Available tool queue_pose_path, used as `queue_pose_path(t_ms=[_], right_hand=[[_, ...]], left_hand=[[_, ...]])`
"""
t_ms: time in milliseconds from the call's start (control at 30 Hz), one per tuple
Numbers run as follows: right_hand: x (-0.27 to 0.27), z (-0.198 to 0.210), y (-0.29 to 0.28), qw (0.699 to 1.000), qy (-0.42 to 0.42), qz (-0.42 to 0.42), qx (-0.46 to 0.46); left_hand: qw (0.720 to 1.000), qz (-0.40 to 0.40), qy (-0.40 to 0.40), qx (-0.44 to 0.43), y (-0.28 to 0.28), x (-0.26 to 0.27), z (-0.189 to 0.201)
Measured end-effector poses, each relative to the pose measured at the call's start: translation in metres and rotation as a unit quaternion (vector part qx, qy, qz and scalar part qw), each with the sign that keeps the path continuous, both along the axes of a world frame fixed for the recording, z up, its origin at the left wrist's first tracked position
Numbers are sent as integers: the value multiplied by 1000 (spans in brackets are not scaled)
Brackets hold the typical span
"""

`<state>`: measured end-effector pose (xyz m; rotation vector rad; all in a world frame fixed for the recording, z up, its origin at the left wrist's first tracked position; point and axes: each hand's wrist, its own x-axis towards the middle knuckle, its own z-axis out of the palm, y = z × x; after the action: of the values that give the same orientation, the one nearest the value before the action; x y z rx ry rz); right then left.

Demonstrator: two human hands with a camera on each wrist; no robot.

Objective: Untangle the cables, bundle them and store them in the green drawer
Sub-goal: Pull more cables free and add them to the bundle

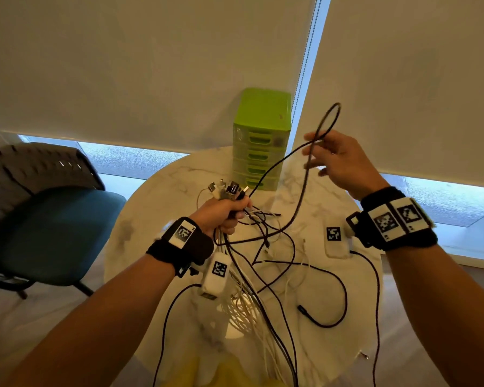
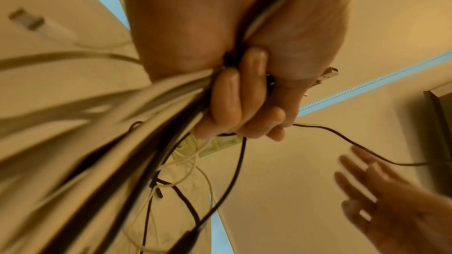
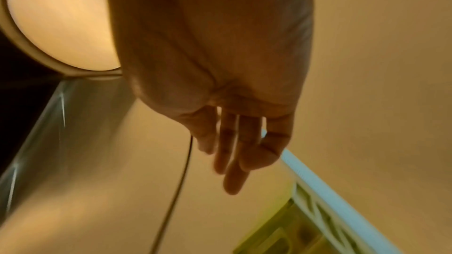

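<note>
Pale roller blinds (image 1: pixel 151 65) fill the top of the head view, with a strip of bright window (image 1: pixel 129 160) below them and a blue-seated chair (image 1: pixel 53 227) at the left edge. A round marble table (image 1: pixel 333 196) takes up the centre, and at its far side, upper centre of the frame, stands the green drawer unit (image 1: pixel 259 138), all of its drawers closed as far as can be seen. The cables (image 1: pixel 266 275), black and white, hang and sprawl in loose crossing loops across the lower centre. The left hand (image 1: pixel 221 216), centre frame, has its fingers curled tight round a gathered bunch of them, with the connector ends (image 1: pixel 227 189) fanned out above the fist. The right hand (image 1: pixel 344 160), right of centre and raised, has its fingers spread and nearly straight; one black cable (image 1: pixel 323 127) arches over them in a loop, draped rather than pinched as far as the blur allows. The risk, as I judge it, is that this loop slides off the open fingers and drops back among the others, or that pulling it while it crosses the white strands tightens a knot and tugs plugs out of the left fist.
</note>
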<state>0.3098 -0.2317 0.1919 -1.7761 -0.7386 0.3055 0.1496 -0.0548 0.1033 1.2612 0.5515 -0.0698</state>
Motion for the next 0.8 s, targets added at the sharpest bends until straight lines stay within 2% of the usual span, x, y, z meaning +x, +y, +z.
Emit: queue_pose_path(t_ms=[67,133,267,300,367,500,567,800], right_hand=[[12,-2,-10,998,11,-61,-19],[15,-5,-13,997,15,-64,-28],[-27,-27,7,988,-10,107,-109],[-37,-30,14,986,-17,126,-107],[-45,-27,25,991,-28,117,-62],[-20,6,29,998,-25,9,52],[-12,16,28,995,-35,-17,87],[-14,18,20,989,-28,-22,144]], left_hand=[[1000,22,-3,-17,0,0,0],[999,29,-9,-28,-1,0,1],[999,3,-23,-23,-11,7,8],[1000,-3,-24,-14,-13,9,9],[1000,-10,-29,0,-15,9,11],[997,-38,-16,69,-17,6,14],[996,-44,-11,82,-20,8,17],[995,-25,15,93,-17,14,13]])
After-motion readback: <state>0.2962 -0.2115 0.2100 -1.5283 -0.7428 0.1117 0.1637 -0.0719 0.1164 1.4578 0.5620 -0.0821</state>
